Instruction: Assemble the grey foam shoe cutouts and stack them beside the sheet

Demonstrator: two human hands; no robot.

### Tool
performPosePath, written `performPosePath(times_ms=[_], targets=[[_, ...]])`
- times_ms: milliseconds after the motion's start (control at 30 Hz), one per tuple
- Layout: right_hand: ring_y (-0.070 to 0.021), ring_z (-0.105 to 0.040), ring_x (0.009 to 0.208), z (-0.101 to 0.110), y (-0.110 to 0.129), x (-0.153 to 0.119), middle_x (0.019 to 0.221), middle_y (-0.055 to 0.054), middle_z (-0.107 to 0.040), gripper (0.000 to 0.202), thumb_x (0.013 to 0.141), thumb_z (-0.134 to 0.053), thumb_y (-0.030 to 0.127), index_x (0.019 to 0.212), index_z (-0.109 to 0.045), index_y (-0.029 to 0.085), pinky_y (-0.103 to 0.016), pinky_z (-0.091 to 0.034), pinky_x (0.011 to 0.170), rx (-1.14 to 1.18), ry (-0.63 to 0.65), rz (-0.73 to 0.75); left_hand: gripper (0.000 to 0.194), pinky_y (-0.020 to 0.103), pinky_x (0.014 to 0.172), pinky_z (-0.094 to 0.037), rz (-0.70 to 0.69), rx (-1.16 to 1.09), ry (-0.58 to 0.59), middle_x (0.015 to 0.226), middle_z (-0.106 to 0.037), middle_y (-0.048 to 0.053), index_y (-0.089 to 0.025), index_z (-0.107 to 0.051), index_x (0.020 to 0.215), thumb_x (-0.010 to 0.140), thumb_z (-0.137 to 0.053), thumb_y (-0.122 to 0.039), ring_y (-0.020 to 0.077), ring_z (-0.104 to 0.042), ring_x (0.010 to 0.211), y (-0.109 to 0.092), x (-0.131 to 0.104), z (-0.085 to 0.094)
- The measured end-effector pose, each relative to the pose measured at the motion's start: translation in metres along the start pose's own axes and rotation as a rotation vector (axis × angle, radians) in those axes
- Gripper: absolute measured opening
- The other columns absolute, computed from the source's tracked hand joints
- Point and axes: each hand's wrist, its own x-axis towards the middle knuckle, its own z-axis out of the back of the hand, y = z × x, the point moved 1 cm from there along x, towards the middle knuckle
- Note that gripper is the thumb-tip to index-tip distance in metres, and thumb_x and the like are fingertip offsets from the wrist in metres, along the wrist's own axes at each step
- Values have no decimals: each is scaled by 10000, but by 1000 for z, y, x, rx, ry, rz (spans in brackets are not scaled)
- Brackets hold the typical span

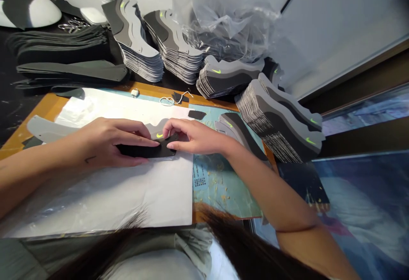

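A grey and black shoe panel (151, 150) with a small yellow-green swoosh lies on the white paper (159, 190). My left hand (107, 141) rests over its left part, fingers stretched out flat across the black area. At the panel's right end is my right hand (191, 137), its index finger bent and its thumb near the black edge. The fingertips are close together, and whether they pinch the panel is hard to tell. Left of my left hand, a light grey piece (47, 130) shows on the paper, partly hidden by the hand.
Stacks of grey panels (140, 60) (277, 122) line the back and right. Black pieces (73, 73) are piled at the left. A clear plastic bag (223, 20) stands behind. White string (166, 101), a small black piece (197, 114) and another panel (236, 128) lie nearby.
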Motion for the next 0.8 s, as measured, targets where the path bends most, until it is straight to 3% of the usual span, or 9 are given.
performPosePath(times_ms=[200,533,800], targets=[[-154,-548,891,-3,0,1,998,-33,-637,142,846,-642,241,952,-560,192,-285,-418,765,-16,-9,5,292,191,738,-532,0,-23,25,983,-723,30,-309,-726,1159,875,-658,-322,111,-677,791,1,2,5],[-156,-529,866,-5,-3,2,945,-27,-617,196,826,-698,294,953,-591,189,-273,-411,743,-59,-21,13,354,178,724,-513,28,-97,188,1092,-675,40,-346,-643,1291,946,-568,-325,120,-651,855,-4,4,20],[-161,-528,869,-6,-4,2,926,-24,-610,212,808,-710,296,960,-609,188,-276,-401,744,-59,-14,-1,373,161,658,-477,-9,-37,129,1046,-654,34,-345,-664,1263,921,-553,-247,84,-630,726,-9,3,18]])
